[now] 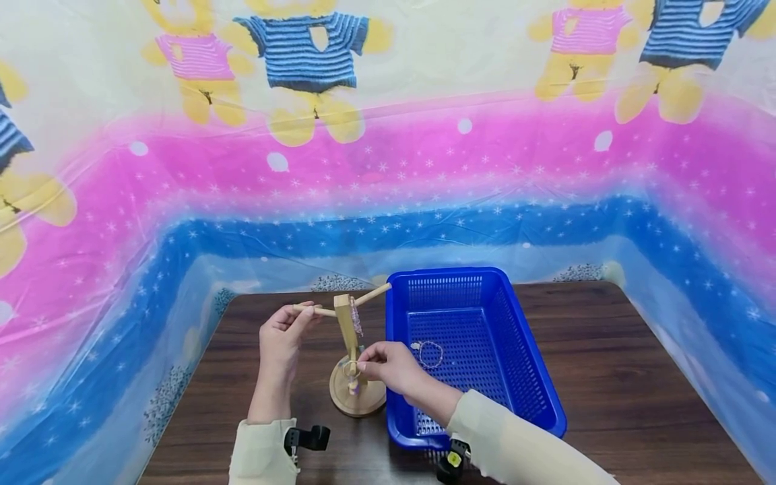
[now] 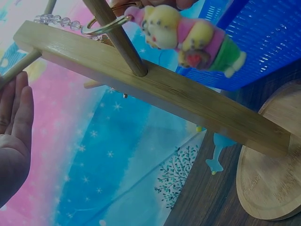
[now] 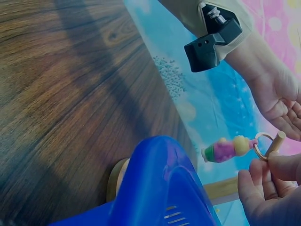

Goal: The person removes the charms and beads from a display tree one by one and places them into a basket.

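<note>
1. So there's a light wooden stand with a round base and an upright post (image 1: 351,377) sitting on the dark brown wood-grain worktop (image 1: 606,377), just to the left of a blue perforated plastic basket (image 1: 485,296).
2. The left hand (image 1: 280,340) is up at the tip of the thin wooden peg sticking out to the left near the top of the post (image 1: 312,310), with thumb and fingertips closed on the end of it, going by the head view. The left wrist view only shows the palm and straight fingers off to one side, so the pinch itself isn't visible there.
3. The right hand (image 1: 388,365) is low down on the stand, pinching a gold metal ring (image 3: 263,140) that sits around the end of a lower wooden peg (image 3: 276,141).
4. Hanging off that ring is a small pink, yellow and green soft figure charm (image 3: 225,149). In the left wrist view it dangles right beside the post.
5. A strand of clear and purple beads (image 1: 356,318) hangs from the upper part of the post.
6. Inside the basket, on its floor near the left wall, lies a small thin ring-shaped bracelet (image 1: 429,352).
7. Both forearms wear cream sleeves (image 1: 261,451), each with a black wrist-mounted camera clip. Behind the worktop is a glossy pink-and-blue plastic sheet printed with cartoon bears (image 1: 303,87).
</note>
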Tool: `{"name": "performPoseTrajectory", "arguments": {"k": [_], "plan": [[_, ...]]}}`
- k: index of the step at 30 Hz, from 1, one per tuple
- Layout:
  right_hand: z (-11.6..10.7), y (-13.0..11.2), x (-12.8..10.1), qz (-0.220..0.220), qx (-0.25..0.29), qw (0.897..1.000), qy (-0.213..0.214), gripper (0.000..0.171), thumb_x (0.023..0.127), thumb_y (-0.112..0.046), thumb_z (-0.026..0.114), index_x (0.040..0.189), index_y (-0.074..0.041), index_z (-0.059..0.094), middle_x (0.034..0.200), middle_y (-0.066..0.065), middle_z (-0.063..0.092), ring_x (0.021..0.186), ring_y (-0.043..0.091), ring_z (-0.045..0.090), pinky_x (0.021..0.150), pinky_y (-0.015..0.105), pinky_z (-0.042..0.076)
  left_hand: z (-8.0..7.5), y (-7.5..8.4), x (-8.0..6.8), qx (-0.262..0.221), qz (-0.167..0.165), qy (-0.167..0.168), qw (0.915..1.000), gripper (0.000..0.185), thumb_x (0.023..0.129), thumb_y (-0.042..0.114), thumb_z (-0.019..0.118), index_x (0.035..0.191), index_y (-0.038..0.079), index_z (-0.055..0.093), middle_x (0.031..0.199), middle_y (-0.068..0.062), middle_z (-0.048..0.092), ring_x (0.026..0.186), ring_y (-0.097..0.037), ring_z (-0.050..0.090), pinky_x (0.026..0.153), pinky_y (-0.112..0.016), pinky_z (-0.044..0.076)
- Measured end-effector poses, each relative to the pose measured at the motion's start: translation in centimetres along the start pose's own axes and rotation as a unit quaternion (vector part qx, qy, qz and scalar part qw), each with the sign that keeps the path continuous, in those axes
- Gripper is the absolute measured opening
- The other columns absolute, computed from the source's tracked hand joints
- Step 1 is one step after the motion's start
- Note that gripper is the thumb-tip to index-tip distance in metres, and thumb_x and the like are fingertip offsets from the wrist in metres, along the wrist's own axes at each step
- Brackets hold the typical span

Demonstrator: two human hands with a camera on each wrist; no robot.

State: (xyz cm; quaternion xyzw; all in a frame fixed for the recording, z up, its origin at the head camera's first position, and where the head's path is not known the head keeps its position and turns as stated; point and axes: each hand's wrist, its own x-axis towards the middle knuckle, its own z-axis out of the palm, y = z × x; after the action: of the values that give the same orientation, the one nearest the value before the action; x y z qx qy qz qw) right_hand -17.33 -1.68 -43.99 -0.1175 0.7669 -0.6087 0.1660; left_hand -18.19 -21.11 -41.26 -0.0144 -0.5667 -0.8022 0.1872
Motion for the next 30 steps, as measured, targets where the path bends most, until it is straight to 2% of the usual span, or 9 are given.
{"name": "performPoseTrajectory", "arguments": {"k": [8,15,27,30], "plan": [[-0.1,-0.1,-0.3,0.009,0.004,1.000,-0.007,0.009,0.096,0.000,0.066,0.099,0.008,0.069,0.093,0.016,0.073,0.080,0.011,0.068,0.077,0.029,0.065,0.1,0.1,-0.1,-0.012,0.000,-0.002,0.9999,0.033,0.097,-0.010,0.059,0.081,0.016,0.073,0.086,0.008,0.078,0.081,-0.003,0.075,0.080,-0.017,0.063],[-0.3,-0.2,-0.7,-0.005,0.019,0.999,-0.028,0.011,0.096,0.001,0.066,0.100,0.011,0.068,0.093,0.018,0.072,0.083,0.014,0.069,0.084,0.037,0.067,0.0,0.0,-0.2,-0.015,0.004,-0.001,0.9999,0.034,0.096,-0.011,0.058,0.081,0.016,0.073,0.087,0.007,0.078,0.081,-0.002,0.075,0.080,-0.017,0.063],[-0.7,-1.4,-1.5,0.003,0.020,0.999,-0.051,0.012,0.096,-0.001,0.067,0.099,0.011,0.068,0.087,0.009,0.071,0.079,0.009,0.066,0.080,0.028,0.066,-0.1,0.1,-0.1,-0.021,0.000,-0.008,0.9997,0.033,0.097,-0.010,0.059,0.082,0.016,0.074,0.085,0.008,0.079,0.082,-0.003,0.075,0.081,-0.017,0.063],[-1.2,-2.0,-1.7,-0.001,0.015,0.998,-0.065,0.013,0.097,-0.001,0.066,0.100,0.012,0.068,0.086,0.009,0.070,0.079,0.008,0.066,0.084,0.033,0.066,-0.1,0.1,-0.1,-0.023,0.000,-0.007,0.9997,0.034,0.097,-0.011,0.058,0.082,0.016,0.073,0.086,0.008,0.078,0.083,-0.003,0.075,0.081,-0.017,0.064]]}}
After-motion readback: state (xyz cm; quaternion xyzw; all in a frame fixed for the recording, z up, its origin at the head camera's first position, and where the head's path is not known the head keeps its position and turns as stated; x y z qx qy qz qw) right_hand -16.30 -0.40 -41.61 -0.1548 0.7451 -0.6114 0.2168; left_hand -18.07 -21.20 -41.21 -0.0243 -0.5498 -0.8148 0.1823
